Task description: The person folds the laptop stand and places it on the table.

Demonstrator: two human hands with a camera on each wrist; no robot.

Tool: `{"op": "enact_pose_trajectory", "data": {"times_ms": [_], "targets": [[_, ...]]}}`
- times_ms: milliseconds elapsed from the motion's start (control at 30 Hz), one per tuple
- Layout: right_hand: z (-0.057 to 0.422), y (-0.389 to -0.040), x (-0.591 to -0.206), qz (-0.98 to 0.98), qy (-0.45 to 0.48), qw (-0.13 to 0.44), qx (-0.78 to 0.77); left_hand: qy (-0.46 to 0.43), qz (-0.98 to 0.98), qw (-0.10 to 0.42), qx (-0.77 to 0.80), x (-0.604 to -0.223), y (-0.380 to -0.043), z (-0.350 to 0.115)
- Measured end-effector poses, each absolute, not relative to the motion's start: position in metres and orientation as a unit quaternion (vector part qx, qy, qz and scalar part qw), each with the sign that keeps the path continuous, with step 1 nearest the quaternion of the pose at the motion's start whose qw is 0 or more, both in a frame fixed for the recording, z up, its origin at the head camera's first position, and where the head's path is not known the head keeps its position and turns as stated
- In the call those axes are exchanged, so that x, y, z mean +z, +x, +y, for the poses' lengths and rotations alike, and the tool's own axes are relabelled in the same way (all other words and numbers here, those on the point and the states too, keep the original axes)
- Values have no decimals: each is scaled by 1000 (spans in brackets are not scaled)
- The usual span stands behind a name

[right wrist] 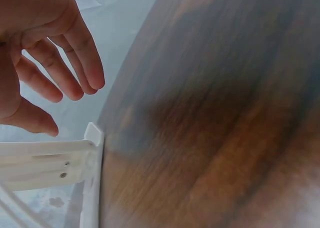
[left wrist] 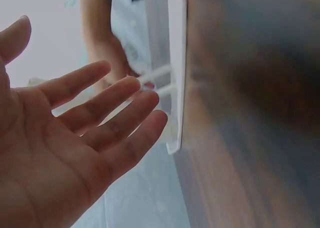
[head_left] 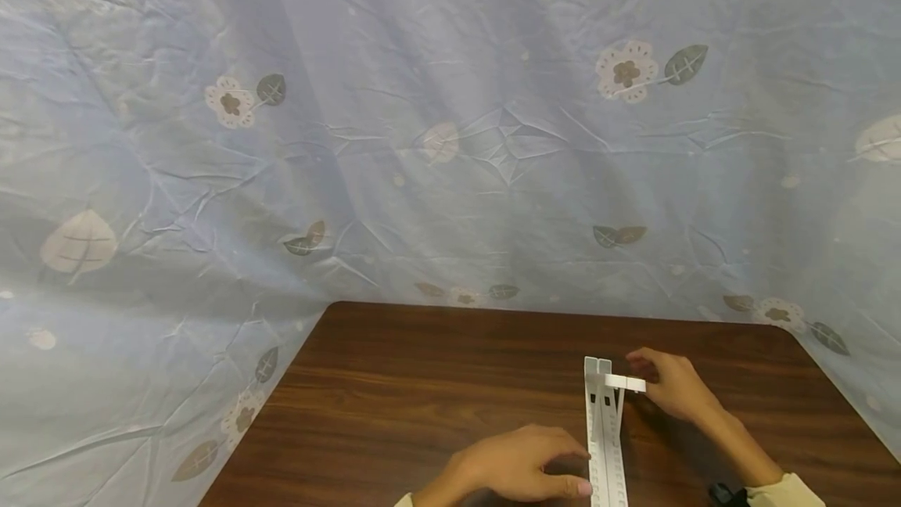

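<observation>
Nearest the head camera, the left hand [head_left: 517, 466] comes in over the desk [head_left: 408, 390] from its near edge, palm facing the white slotted stand [head_left: 609, 464]. Its fingers are spread and loosely straight, thumb well apart from them, and it has hold of nothing; the thumb and forefinger tips come right up to the stand's left side, though I cannot tell whether they touch it.

The stand lies in the right half of the desk, its two long strips side by side and running toward the far edge, which they stop short of; the near end leaves the picture. Near the far end, a slanting arm rises to a white crosspiece [head_left: 625, 383].

Just to the right of that crosspiece is the right hand [head_left: 677, 383], fingers softly bent with a wide gap to the thumb, grasping nothing. A cream sleeve [head_left: 784, 491] and a black band [head_left: 728, 496] show at that wrist.

Behind the far edge and beside the left edge hangs a pale cloth [head_left: 436, 45] printed with leaves and flowers.
</observation>
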State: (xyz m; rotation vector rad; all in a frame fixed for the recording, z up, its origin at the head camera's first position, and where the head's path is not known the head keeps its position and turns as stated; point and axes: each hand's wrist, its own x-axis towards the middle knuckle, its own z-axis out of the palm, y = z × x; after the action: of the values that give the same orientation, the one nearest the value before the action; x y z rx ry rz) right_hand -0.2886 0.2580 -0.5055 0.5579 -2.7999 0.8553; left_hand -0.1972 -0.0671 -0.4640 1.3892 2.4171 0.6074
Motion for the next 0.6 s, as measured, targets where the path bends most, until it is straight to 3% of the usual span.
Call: {"op": "enact_pose_trajectory", "data": {"times_ms": [300,600], "targets": [[257,-263,-491,-927,202,92,303,435,858,86,258,-453,-218,-76],[251,-240,-478,-923,202,120,305,396,867,83,293,-457,-235,-72]]}}
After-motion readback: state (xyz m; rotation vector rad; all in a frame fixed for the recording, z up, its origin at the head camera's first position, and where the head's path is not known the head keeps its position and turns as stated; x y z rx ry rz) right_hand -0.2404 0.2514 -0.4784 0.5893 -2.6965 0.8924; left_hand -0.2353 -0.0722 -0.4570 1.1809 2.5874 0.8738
